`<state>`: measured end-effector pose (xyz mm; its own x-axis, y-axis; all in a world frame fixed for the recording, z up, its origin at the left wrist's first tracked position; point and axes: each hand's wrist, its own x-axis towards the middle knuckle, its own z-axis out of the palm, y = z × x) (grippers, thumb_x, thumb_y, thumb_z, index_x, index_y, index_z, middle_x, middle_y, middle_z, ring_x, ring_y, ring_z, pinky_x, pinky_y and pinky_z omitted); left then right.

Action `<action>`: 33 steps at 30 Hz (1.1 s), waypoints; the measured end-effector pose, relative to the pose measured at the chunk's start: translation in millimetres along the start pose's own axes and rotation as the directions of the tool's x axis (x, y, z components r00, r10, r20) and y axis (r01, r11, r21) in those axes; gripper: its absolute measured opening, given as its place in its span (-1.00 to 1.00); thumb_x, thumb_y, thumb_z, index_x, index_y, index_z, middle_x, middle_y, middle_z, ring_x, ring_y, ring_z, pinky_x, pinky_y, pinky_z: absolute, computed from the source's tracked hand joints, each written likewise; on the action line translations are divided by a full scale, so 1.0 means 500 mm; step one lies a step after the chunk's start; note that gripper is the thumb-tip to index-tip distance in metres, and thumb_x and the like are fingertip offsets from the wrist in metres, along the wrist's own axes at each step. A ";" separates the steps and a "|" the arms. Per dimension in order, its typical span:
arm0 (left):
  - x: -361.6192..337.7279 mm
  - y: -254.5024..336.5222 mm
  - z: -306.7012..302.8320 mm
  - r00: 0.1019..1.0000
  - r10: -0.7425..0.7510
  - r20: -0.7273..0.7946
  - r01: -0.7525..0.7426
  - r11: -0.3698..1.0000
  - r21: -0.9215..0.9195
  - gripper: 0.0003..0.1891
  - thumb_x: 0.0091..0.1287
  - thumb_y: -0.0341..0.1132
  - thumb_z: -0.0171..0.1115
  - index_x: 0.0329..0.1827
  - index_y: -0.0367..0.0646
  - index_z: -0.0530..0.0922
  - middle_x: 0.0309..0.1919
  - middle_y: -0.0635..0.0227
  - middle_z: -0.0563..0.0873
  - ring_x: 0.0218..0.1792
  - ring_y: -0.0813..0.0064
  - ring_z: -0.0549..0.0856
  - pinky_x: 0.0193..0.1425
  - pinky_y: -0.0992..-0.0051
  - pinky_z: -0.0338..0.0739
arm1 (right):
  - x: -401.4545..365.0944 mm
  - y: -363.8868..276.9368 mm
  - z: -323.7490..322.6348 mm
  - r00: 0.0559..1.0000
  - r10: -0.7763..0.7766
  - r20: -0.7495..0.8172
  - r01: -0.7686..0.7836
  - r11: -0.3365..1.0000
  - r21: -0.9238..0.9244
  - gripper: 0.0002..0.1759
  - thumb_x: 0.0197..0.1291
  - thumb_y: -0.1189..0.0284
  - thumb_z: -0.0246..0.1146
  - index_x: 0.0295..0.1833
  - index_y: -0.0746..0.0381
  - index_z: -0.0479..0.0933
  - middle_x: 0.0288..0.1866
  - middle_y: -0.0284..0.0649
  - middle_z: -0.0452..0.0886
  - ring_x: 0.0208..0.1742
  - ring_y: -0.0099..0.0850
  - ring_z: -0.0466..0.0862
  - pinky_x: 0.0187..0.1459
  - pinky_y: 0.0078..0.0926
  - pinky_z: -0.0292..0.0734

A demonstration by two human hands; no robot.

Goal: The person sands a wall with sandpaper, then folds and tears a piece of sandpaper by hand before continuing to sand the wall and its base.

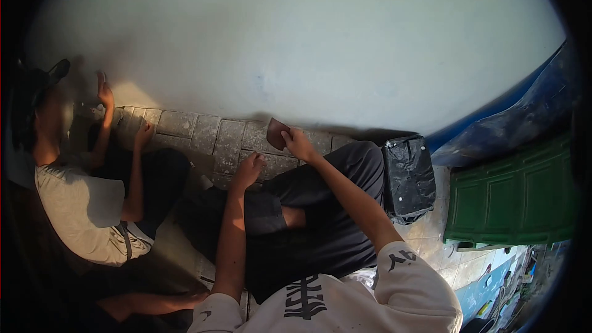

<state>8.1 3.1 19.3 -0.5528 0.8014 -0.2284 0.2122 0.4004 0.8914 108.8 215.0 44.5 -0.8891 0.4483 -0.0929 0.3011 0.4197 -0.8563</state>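
My right hand (297, 143) is closed on a dark brown flat piece (277, 134), held up near the base of a pale wall (308, 43). To its left, my left hand (249, 171) is curled above my bent leg, its fingers pressed together. Whatever those fingers may hold is too small to make out. Grey paving blocks (229, 139) lie beyond both hands. The brown piece and my left hand are apart.
A co-worker (86, 203) sits at the left, one hand raised to the wall. A black wrapped bundle (408, 176) stands right of my knee. Farther right are a green panel (512, 191) and a blue surface (512, 117). Another person's arm shows at the lower left.
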 end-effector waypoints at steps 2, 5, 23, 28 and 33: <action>0.002 0.015 -0.002 1.000 0.000 0.009 0.000 1.000 0.003 -0.62 0.62 -0.13 -0.06 0.11 -0.28 0.55 -0.20 0.18 0.76 -0.21 0.34 0.74 -0.06 0.33 0.60 | 0.018 0.010 0.030 0.992 -0.120 -0.040 0.124 0.986 0.111 -0.69 0.52 0.39 0.08 0.14 0.41 0.53 -0.06 0.08 0.69 -0.07 -0.27 0.67 0.02 -0.29 0.54; 0.002 -0.001 0.006 1.000 0.001 0.019 0.000 0.999 -0.036 -0.62 0.62 -0.14 -0.06 0.13 -0.29 0.55 -0.19 0.18 0.76 -0.20 0.33 0.75 -0.06 0.33 0.61 | 0.007 -0.013 0.043 0.957 -0.280 -0.072 0.289 0.929 0.229 -0.70 0.51 0.42 0.08 0.14 0.41 0.54 -0.11 0.13 0.69 -0.10 -0.18 0.70 -0.02 -0.24 0.54; -0.002 0.005 0.006 0.999 -0.017 0.030 0.018 0.999 -0.036 -0.60 0.63 -0.14 -0.07 0.11 -0.33 0.56 -0.18 0.19 0.76 -0.20 0.38 0.74 -0.05 0.38 0.60 | -0.002 -0.020 0.025 0.942 -0.203 -0.266 0.204 0.979 -0.022 -0.77 0.46 0.43 0.06 0.02 0.34 0.54 -0.17 0.23 0.64 -0.10 0.23 0.62 -0.10 0.02 0.50; 0.001 -0.008 0.005 0.999 0.004 0.047 -0.005 1.000 0.016 -0.62 0.63 -0.14 -0.08 0.12 -0.29 0.56 -0.17 0.18 0.77 -0.18 0.36 0.77 -0.05 0.36 0.63 | -0.009 -0.008 0.031 0.983 -0.062 -0.175 0.034 0.987 -0.159 -0.76 0.47 0.39 0.07 -0.01 0.33 0.55 -0.22 0.24 0.65 -0.13 0.25 0.62 -0.12 0.05 0.50; 0.004 -0.009 0.001 0.999 -0.030 0.014 0.031 0.998 -0.054 -0.65 0.62 -0.16 -0.05 0.14 -0.25 0.57 -0.14 0.17 0.77 -0.17 0.31 0.76 -0.02 0.32 0.63 | -0.013 0.000 0.043 0.968 -0.082 -0.236 0.042 0.985 -0.168 -0.73 0.46 0.35 0.09 -0.01 0.35 0.55 -0.30 0.22 0.66 -0.25 0.27 0.62 -0.20 0.09 0.52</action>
<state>6.7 3.2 14.7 -0.5475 0.7953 -0.2603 0.1513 0.4001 0.9039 107.4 195.3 34.1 -0.8040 0.5862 0.1001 0.3168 0.5647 -0.7621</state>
